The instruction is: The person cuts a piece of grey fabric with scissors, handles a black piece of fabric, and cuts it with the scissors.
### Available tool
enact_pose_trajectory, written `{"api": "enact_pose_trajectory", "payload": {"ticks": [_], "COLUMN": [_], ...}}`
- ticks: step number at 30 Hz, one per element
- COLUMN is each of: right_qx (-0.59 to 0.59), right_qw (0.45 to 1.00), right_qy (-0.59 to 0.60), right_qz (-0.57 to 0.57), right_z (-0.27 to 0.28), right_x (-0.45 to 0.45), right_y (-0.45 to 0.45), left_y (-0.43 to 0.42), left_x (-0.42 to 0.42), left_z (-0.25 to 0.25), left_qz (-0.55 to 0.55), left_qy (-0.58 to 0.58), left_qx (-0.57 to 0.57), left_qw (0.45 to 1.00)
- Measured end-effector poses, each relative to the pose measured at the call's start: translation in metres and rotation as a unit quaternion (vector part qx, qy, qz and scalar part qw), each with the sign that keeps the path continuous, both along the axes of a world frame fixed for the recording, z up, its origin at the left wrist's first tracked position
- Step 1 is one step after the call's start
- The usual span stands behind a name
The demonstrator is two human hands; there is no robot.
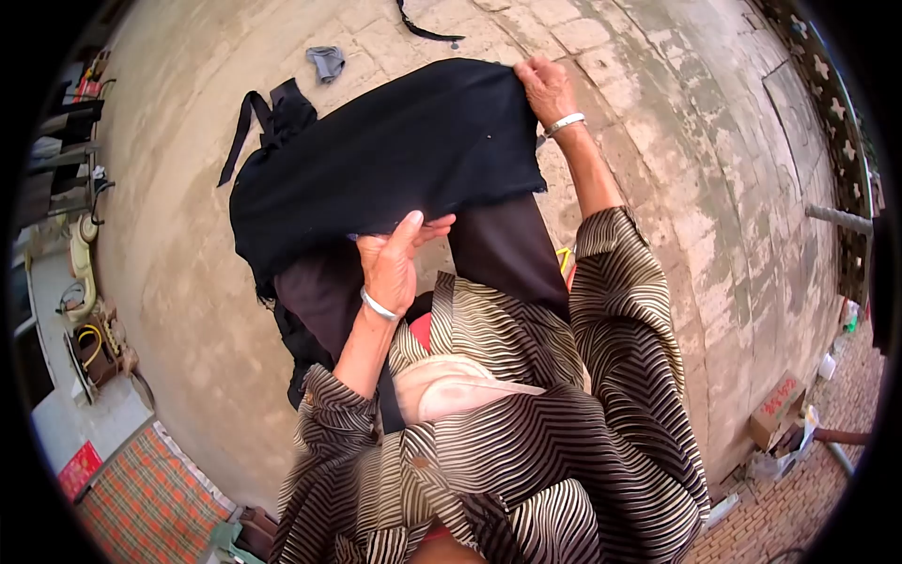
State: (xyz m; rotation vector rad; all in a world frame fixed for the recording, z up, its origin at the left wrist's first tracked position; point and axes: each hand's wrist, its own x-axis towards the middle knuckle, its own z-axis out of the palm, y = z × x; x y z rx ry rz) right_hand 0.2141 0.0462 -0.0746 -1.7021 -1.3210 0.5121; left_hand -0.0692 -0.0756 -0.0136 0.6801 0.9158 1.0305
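A large piece of black cloth [385,150] with frayed edges is spread across the person's lap, over dark trousers [503,244]. At its upper right corner my right hand [550,92] pinches the edge, fingers closed. My left hand [393,263] is at the near edge of the cloth, thumb up and apart from the fingers, which partly go out of sight under the cloth. Each wrist has a silver bracelet. More dark cloth with a strap [246,127] sticks out beyond the upper left side.
On the concrete floor [188,282] ahead lie a grey scrap [326,63] and a black strip [427,33]. A checked cloth [155,493] is at the lower left, near a table with various items. A cardboard box [778,410] stands at the right.
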Motion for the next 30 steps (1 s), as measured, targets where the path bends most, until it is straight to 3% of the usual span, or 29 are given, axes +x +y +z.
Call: {"api": "enact_pose_trajectory", "payload": {"ticks": [1,2,3,6,11,13,14,19,27,30], "right_qx": [-0.052,-0.05,-0.054,-0.246,-0.321,-0.248,-0.204,-0.201,-0.116,-0.13], "right_qw": [0.998,0.99,0.99,0.874,0.843,0.885,0.872,0.87,0.871,0.84], "right_qy": [0.025,0.13,0.13,0.415,0.43,0.394,0.442,0.451,0.476,0.526], "right_qz": [0.029,0.015,0.018,-0.052,0.03,0.027,0.048,0.017,0.047,0.034], "right_z": [-0.008,-0.02,-0.016,0.021,0.041,0.051,0.039,0.054,0.046,0.053], "right_x": [0.001,-0.002,-0.004,-0.008,-0.012,-0.023,-0.022,-0.035,-0.039,-0.04], "right_y": [0.001,-0.001,-0.008,-0.033,-0.094,-0.113,-0.12,-0.141,-0.158,-0.158], "left_y": [0.002,0.003,0.002,0.006,0.006,0.005,0.004,0.002,0.008,0.018], "left_x": [0.002,0.003,0.003,0.001,0.011,0.012,0.014,0.022,0.025,0.03], "left_z": [0.003,0.007,0.009,0.004,0.003,0.002,0.003,0.009,-0.001,-0.006], "left_qz": [0.0,-0.004,-0.006,-0.001,-0.011,-0.021,-0.031,-0.056,-0.049,-0.053], "left_qy": [-0.001,-0.004,-0.006,-0.031,-0.067,-0.09,-0.079,-0.071,-0.132,-0.119], "left_qx": [0.0,0.0,-0.003,-0.035,-0.061,-0.059,-0.06,-0.054,-0.181,-0.193], "left_qw": [1.0,1.0,1.0,0.999,0.996,0.994,0.995,0.994,0.973,0.972]}}
